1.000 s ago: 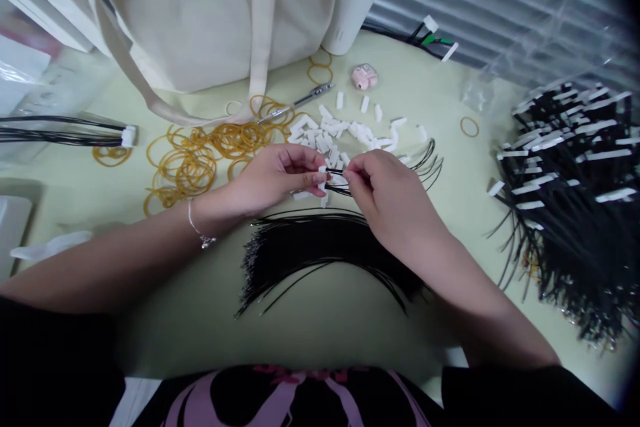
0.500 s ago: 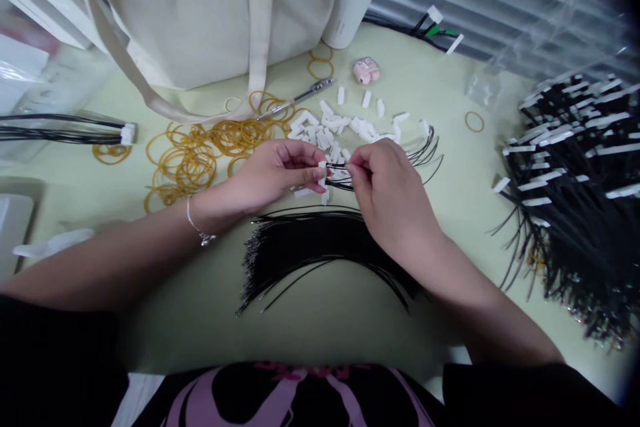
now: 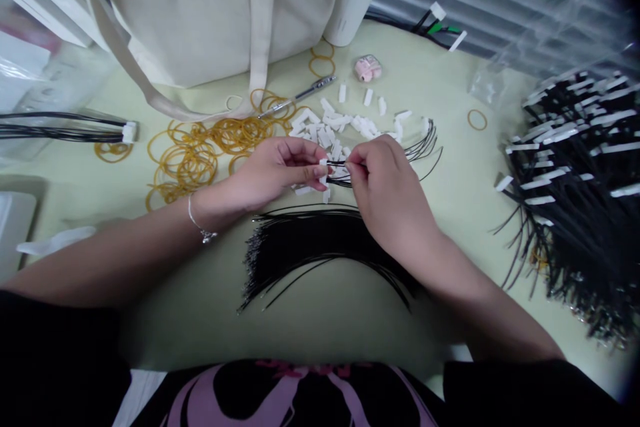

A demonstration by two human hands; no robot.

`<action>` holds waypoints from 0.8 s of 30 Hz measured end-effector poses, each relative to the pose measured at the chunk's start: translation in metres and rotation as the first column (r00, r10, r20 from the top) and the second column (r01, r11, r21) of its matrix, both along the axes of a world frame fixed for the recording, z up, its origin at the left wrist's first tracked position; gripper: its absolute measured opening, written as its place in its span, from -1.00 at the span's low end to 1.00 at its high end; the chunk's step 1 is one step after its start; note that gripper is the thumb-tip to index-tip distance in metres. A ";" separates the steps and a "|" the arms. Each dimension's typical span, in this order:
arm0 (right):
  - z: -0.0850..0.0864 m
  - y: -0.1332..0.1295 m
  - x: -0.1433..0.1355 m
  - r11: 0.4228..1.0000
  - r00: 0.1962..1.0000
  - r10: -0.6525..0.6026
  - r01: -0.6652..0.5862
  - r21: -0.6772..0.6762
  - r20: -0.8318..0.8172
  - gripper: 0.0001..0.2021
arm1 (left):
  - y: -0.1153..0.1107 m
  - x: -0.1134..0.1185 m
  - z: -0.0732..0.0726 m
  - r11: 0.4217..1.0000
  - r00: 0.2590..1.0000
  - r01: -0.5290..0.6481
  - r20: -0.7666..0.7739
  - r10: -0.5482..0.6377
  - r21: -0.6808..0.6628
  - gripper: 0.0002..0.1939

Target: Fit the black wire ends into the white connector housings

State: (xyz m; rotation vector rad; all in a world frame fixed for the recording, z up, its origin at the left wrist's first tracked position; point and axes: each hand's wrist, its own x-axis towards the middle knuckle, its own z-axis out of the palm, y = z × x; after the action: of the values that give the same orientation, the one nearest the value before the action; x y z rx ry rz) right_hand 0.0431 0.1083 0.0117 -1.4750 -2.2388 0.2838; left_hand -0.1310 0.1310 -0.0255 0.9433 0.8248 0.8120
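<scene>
Hands meet in the middle of the green table (image 3: 450,100). The left hand (image 3: 273,173) pinches a small white plug (image 3: 323,170) between thumb and fingers, held shut tight on it. The right hand (image 3: 385,190) pinches thin black wires (image 3: 336,163) at the tips, thumb and finger pressed together on them. The wire ends touch the plug, and the rest of those wires fan out behind the right hand, toward the far side of the table.

The plug is up off the table, just above a small heap of white plugs (image 3: 345,125). A silver bracelet (image 3: 200,227) hangs on the left wrist.

Near the person's body lies a curved bunch of loose black wires (image 3: 310,247). It sits just below both hands.

Left of the heap is a big scatter of yellow rubber bands (image 3: 195,157). One more band (image 3: 477,120) lies alone on the right. A thin metal tool (image 3: 300,95) rests near the bands, by the strap of a cream cloth bag (image 3: 210,13) that stands at the back. A small pink thing (image 3: 368,68) sits beyond the heap.

On the far right is a large pile of black wires with white plugs on them (image 3: 575,173). At the far left, another bundle (image 3: 65,128) with a white plug lies flat.
</scene>
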 end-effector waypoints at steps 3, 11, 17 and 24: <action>-0.001 0.000 -0.001 1.000 1.000 0.010 -0.011 -0.024 -0.016 -0.92 | 0.000 -0.001 0.000 1.000 1.000 0.013 -0.017 -0.013 0.018 -0.79; -0.007 0.001 -0.004 0.999 1.000 0.028 -0.028 -0.016 0.008 -0.94 | 0.000 -0.001 0.000 1.000 0.999 0.020 -0.039 -0.019 0.016 -0.78; 0.025 -0.016 0.002 0.994 0.991 0.084 -0.091 0.061 0.107 -0.84 | -0.001 0.002 -0.001 0.999 1.000 -0.005 -0.010 0.006 0.041 -0.87; 0.002 -0.072 -0.013 0.784 0.804 0.593 -0.565 -0.257 0.042 -0.86 | 0.000 0.005 -0.002 0.999 0.996 -0.043 0.081 0.042 0.009 -0.89</action>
State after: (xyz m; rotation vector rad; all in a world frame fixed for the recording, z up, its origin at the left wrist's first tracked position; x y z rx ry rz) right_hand 0.0306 0.0358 0.0139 -0.8639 -2.8009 0.6853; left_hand -0.1263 0.1308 -0.0273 0.8985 0.7731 0.8868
